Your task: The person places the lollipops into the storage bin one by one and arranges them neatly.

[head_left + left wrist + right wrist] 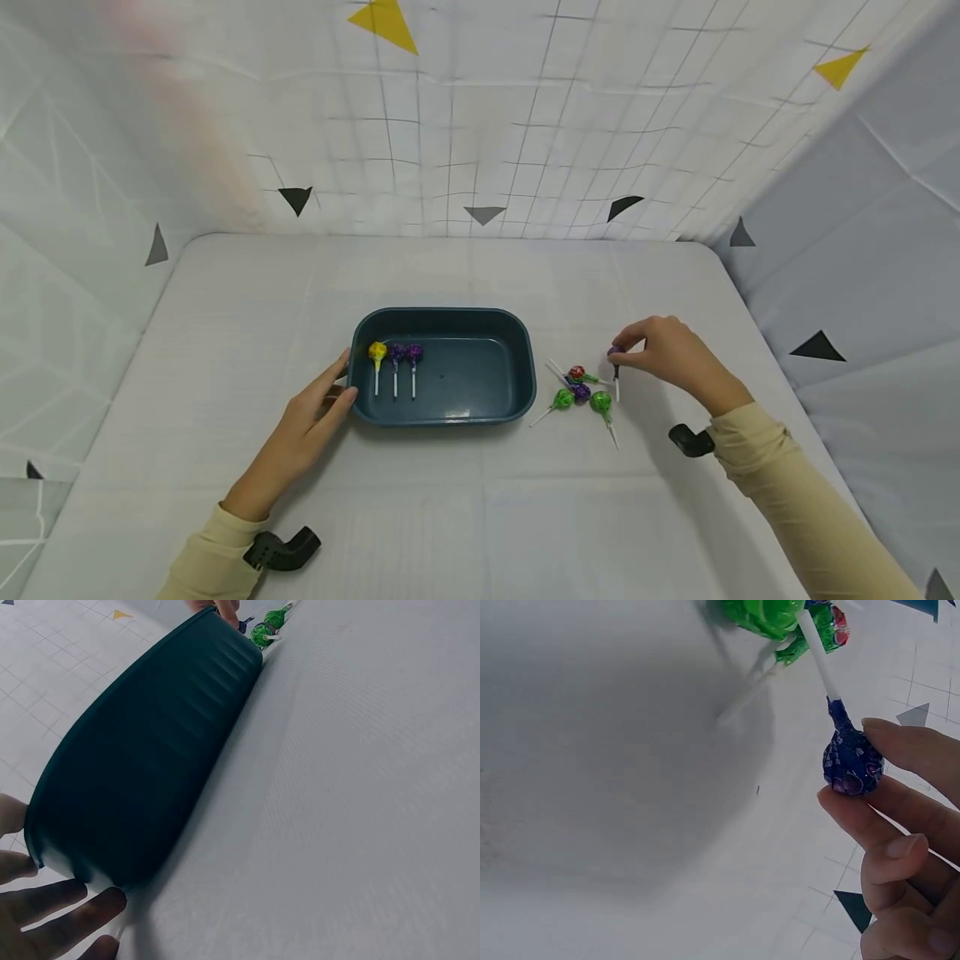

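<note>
My right hand (671,358) pinches a purple-wrapped lollipop (851,761) by its candy end between thumb and fingertips, its white stick pointing down beside the pile. On the other side, my left hand (303,429) rests straight fingers (67,922) and thumb against the left end of a dark teal tray (480,411). Inside that tray, at its left, a yellow lollipop (377,352) and two purple lollipops (414,353) lie side by side with sticks toward me.
Between tray and right hand lies a small pile: green lollipops (601,402), a red and green lollipop (577,373) and a purple lollipop (581,393), sticks pointing various ways. White cloth (480,517) covers the table, with patterned fabric walls (480,125) around it.
</note>
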The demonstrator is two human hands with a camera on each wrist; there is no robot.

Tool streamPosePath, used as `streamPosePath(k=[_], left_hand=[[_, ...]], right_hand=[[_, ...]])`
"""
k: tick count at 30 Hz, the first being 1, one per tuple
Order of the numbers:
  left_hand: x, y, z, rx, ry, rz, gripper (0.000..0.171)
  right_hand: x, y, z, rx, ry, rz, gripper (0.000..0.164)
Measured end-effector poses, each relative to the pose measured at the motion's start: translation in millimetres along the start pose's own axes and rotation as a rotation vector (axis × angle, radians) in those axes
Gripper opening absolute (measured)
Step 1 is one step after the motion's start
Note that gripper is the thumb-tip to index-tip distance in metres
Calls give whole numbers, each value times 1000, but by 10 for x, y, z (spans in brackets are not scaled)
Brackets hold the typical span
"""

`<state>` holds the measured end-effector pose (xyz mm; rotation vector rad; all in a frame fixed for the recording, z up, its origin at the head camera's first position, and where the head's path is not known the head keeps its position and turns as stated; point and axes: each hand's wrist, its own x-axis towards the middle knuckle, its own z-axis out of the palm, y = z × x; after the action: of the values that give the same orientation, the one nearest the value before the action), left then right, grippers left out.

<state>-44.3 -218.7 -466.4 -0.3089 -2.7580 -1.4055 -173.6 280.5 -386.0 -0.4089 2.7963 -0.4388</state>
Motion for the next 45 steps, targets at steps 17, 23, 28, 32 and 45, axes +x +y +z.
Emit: streamPosePath(k=[17,23,28,32,45], left_hand=[[6,5,1,-2,-8,-4,60],[6,18,-1,-2,-8,-8,60],[4,25,-2,-2,-5,-9,61],[4,16,3,3,-1,-6,60],[-1,8,4,2,0,-13,60]], right_hand=[[85,-202,-77,-21,8,-45,25],[138,-269,-100,-27,5,-68,26],[191,-338,-121,-20,3,-96,24],[235,-391,-140,-14,1,-117,22],[337,-613,-196,30,-22,-185,15]])
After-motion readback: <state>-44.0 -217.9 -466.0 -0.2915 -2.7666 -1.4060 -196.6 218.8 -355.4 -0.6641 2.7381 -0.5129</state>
